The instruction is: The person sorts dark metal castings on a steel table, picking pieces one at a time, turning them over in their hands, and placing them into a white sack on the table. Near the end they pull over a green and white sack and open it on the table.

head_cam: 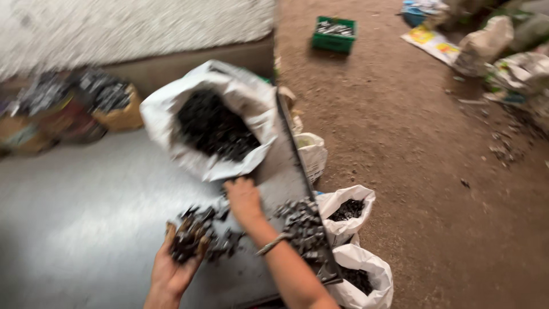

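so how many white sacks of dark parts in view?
3: a large sack lying open on the metal table, two smaller sacks on the floor beside it. Others may be hidden.

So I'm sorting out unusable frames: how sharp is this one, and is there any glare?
Head view: motion blur smears the whole left side, the left hand with its dark metal pieces included; the open sack is soft, the dirt floor somewhat clearer; the metal table shows pale sheen.

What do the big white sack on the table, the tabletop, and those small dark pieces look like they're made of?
Big white sack: probably woven plastic, matte and crinkled. Tabletop: looks like sheet metal, grey with a dull sheen. Small dark pieces: likely metal, dark grey with faint glints, though blur leaves that open.
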Available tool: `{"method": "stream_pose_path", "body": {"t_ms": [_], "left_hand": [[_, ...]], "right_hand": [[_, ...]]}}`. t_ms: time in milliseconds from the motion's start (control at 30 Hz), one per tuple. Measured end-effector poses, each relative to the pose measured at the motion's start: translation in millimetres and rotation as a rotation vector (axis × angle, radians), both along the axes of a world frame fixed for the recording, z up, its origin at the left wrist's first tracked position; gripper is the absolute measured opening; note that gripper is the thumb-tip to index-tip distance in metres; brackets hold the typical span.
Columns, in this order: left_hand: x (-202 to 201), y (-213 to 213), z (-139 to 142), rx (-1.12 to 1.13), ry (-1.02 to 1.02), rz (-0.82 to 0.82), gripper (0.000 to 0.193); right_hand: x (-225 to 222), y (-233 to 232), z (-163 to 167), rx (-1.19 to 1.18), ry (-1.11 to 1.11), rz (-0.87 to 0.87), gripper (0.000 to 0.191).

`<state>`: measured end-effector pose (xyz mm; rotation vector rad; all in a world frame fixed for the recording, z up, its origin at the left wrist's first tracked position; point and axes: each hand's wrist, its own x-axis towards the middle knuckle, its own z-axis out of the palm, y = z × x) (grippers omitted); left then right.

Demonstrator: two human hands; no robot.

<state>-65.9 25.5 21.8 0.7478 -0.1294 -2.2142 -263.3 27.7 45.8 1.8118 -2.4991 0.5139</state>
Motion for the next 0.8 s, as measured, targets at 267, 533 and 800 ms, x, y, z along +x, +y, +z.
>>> {"method": "stream_pose_path", "body": {"t_ms": [267, 533, 800], "left_hand": [[59, -11, -23, 0.01, -0.039, -0.116, 0.047], [69, -31, -38, 0.005, 0.047, -0.122, 0.043], [71, -39, -39, -0.024, 0.089, -0.162, 0.045]], "right_hand": [[-4, 37, -45, -0.189, -0.25, 0.212, 0.043], [20, 58, -35, -0.047, -0.316, -0.005, 0.068], [26, 70, -55, -0.181, -0.78, -0.215, 0.046]]}}
